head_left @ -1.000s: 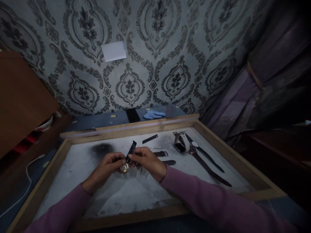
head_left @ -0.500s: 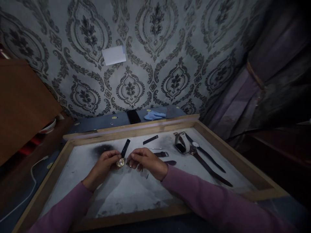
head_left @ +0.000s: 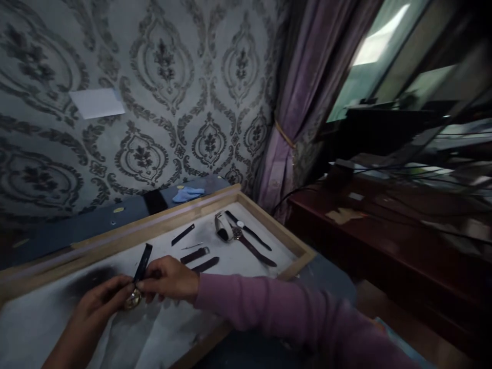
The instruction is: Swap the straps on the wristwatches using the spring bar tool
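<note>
My left hand (head_left: 102,302) is closed on a wristwatch with a round gold-coloured case (head_left: 133,298), gripping it by the left side. A black strap (head_left: 143,261) sticks up from the top of the case. At the joint of strap and case, the thumb and fingers of my right hand (head_left: 169,278) pinch the watch. Whether a small part is also between those fingertips is hidden. To the right, dark brown strap pieces (head_left: 195,254) lie on the white board, one with a buckle. A thin metal tool (head_left: 192,246) and a dark flat strip (head_left: 183,234) lie beyond them.
Several watches, among them a white-strapped one (head_left: 223,228) and a brown-strapped one (head_left: 253,248), lie at the tray's right end. A raised wooden rim (head_left: 169,218) borders the tray. Behind it are a blue cloth (head_left: 187,193) and a black flat object (head_left: 155,202). A red-brown desk (head_left: 326,220) stands right.
The view has swung to the right, bringing the desk and window in. My right hand, apart from the watch before, now touches it at the strap joint.
</note>
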`<control>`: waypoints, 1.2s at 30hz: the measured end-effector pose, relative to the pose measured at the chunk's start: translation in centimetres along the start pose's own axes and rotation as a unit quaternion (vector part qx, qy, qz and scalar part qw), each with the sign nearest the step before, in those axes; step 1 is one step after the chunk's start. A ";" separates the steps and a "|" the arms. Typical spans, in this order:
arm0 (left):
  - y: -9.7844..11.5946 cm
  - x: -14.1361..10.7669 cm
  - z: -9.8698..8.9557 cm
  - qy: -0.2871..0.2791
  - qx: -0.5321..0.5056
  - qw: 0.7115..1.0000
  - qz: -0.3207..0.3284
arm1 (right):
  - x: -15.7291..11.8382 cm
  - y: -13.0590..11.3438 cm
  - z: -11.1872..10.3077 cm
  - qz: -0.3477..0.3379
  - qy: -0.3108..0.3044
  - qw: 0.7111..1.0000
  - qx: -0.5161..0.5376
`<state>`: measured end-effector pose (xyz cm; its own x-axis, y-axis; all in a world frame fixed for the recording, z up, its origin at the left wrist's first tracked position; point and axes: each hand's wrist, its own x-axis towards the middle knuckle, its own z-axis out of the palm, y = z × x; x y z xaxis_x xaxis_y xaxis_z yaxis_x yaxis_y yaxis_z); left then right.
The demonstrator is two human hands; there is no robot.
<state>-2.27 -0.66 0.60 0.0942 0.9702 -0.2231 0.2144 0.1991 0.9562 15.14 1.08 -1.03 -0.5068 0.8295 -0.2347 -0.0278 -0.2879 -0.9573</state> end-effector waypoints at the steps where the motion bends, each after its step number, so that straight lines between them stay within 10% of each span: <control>1: -0.5 0.2 0.1 0.007 -0.015 1.000 -0.015 | 0.0 0.2 0.0 -0.005 0.011 1.000 -0.004; 8: -1.6 0.8 1.6 0.039 -0.133 0.979 -0.151 | -0.4 1.1 -0.6 -0.016 0.080 0.995 -0.059; 14: 0.5 -0.9 3.5 0.039 -0.115 0.986 -0.114 | -2.8 0.7 -1.7 -0.008 0.031 0.999 -0.033; 25: 1.1 2.7 -0.2 -0.025 0.101 0.994 -0.035 | -8.9 1.4 -4.1 -0.091 -0.038 0.955 -0.281; 36: 1.6 7.2 -4.0 -0.065 0.298 0.950 0.062 | -9.2 0.9 -4.0 -0.077 -0.055 0.964 -0.249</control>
<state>-5.12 7.22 1.28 0.2655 0.9481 -0.1751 0.7034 -0.0662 0.7077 23.23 -4.86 -0.47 -0.6179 0.7810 -0.0911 0.2940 0.1220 -0.9480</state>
